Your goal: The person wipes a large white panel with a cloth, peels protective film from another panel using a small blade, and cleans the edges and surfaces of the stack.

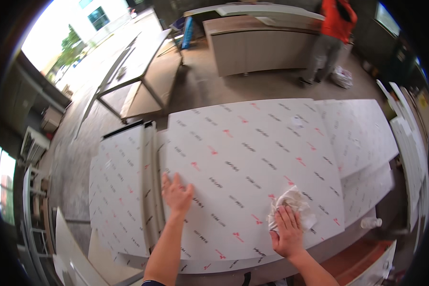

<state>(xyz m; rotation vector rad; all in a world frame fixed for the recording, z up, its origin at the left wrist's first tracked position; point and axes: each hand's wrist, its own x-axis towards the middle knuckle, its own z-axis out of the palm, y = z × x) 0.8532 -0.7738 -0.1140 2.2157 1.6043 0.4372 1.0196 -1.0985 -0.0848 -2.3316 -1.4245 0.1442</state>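
In front of me lies a large flat panel (252, 176) covered in white film with black and red print. Near its left edge my left hand (177, 193) rests on the film, fingers spread and holding nothing. A crumpled white cloth (295, 205) sits on the panel's near right part. My right hand (287, 231) presses down on that cloth, its fingers lying over the near side and partly hiding it.
Film-covered panels (121, 186) are stacked at left, and others (360, 138) at right. A small clear bottle (371, 222) stands near the right corner. Beyond are a metal-framed table (143, 62), a long counter (262, 50) and a person in orange (337, 21).
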